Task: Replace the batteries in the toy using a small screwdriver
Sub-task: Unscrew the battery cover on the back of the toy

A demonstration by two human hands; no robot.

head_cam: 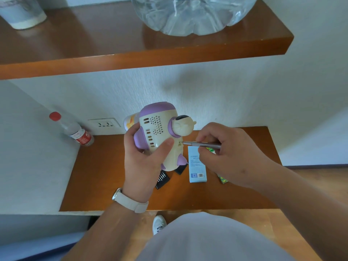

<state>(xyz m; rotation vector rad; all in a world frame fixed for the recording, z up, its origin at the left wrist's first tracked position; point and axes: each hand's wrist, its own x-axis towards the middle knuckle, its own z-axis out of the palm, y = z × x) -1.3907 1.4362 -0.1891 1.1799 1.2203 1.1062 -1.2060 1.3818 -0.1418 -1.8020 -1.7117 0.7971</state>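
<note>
The left hand gripped the toy, held above a brown wooden shelf. The right hand pinched a slim screwdriver, its tip at the toy's base. A blue box and a bit rack lay below, and a red-capped bottle stood near the wall socket. The toy was cream, purple-trimmed, with vent slots and a small figure's head.

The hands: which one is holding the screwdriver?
The right hand pinches the thin silver screwdriver, its tip at the toy. The left hand, the one above the wristband, grips the toy instead.
</note>
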